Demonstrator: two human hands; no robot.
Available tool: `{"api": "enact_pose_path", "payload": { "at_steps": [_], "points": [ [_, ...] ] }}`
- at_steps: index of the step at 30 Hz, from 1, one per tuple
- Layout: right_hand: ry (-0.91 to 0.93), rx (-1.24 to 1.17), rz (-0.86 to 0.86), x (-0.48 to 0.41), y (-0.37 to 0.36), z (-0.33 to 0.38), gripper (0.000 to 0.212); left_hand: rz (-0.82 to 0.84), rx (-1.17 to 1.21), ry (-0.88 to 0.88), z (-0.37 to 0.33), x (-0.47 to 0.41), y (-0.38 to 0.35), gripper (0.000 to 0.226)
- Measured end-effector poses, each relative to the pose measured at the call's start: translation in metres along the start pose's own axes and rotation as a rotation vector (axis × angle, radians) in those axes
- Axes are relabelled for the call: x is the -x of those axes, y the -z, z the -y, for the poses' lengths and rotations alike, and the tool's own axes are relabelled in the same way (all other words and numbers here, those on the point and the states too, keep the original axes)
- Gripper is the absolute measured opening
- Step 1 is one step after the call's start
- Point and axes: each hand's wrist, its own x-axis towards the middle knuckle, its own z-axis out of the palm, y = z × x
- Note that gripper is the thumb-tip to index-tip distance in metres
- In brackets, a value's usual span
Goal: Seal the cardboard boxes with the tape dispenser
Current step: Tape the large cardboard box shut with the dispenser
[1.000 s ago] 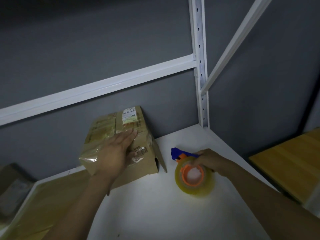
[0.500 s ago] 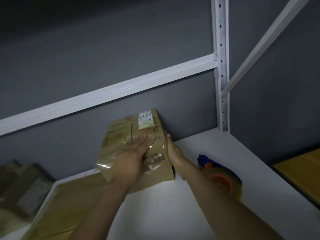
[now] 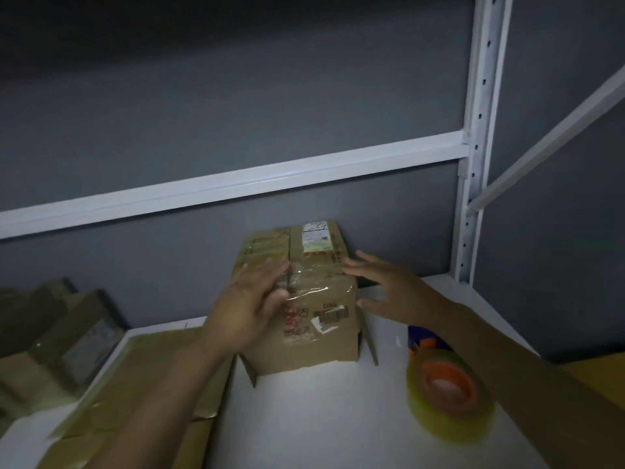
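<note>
A taped cardboard box (image 3: 318, 336) with labels and a barcode stands on the white shelf (image 3: 321, 418) against the grey back wall. My left hand (image 3: 247, 309) lies flat on its top left, fingers straight over the clear tape. My right hand (image 3: 389, 292) hovers open at the box's right edge, fingers spread, holding nothing. The tape dispenser (image 3: 446, 397), a yellowish roll on an orange hub with a blue handle, lies on the shelf to the right, partly behind my right forearm.
Flattened cardboard (image 3: 162, 377) lies at the shelf's left. More boxes (image 3: 57, 336) sit lower left beyond the shelf. A white perforated upright (image 3: 477, 140) and a crossbeam (image 3: 236, 181) frame the back; a yellow surface (image 3: 598, 370) shows at the right.
My right hand let go of the tape dispenser, reached to the box's right side, and now hovers open beside it. My left hand stayed on the box top. The view shifted.
</note>
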Motion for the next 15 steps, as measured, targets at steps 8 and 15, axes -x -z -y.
{"api": "enact_pose_path", "payload": {
  "at_steps": [8, 15],
  "points": [
    [0.055, 0.093, 0.0, -0.01, 0.001, 0.009, 0.06, 0.289, 0.147, 0.046, 0.071, 0.038, 0.047, 0.059],
    [0.044, 0.126, -0.015, -0.013, 0.002, 0.007, 0.062, 0.354, 0.102, 0.079, 0.083, 0.026, 0.053, 0.077]
  ]
}}
